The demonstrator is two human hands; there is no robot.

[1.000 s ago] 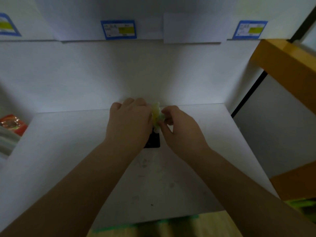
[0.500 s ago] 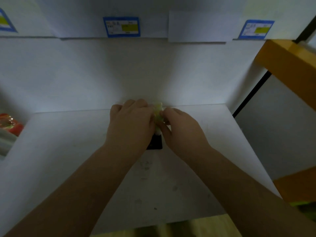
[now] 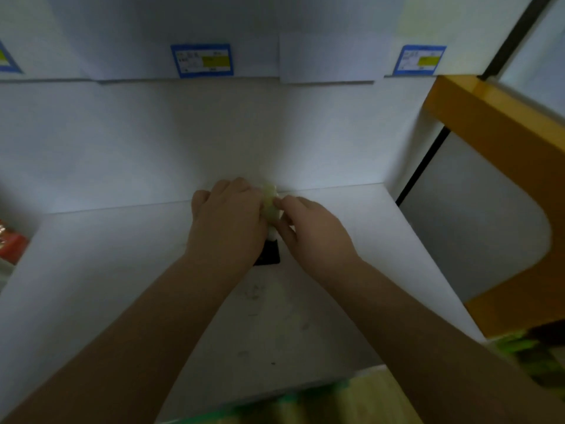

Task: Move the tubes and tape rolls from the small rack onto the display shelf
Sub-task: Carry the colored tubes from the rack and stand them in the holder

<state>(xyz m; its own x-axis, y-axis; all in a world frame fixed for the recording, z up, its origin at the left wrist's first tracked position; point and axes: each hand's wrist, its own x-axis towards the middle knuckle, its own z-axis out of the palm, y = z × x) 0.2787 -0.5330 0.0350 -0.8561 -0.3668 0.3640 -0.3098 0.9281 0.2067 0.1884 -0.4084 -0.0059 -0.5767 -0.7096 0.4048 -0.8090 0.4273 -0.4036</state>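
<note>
Both my hands meet at the back of the white display shelf [image 3: 122,270], close to its rear wall. Between them is a pale yellow-green item [image 3: 270,203], blurred, so I cannot tell whether it is a tube or a tape roll. My left hand [image 3: 227,221] curls over its left side and my right hand [image 3: 312,231] pinches its right side with thumb and fingers. A small black piece [image 3: 269,255] shows on the shelf just under my hands, partly hidden by my left hand. The small rack is out of view.
Blue price labels [image 3: 201,60] hang on the white shelf edge above. A red packet [image 3: 10,243] lies at the far left. An orange frame [image 3: 501,142] stands to the right. Green and yellow things [image 3: 305,405] show blurred along the bottom edge.
Both hands have pushed slightly further back on the shelf with the yellow-green item, and come closer together around it. The view has shifted a little.
</note>
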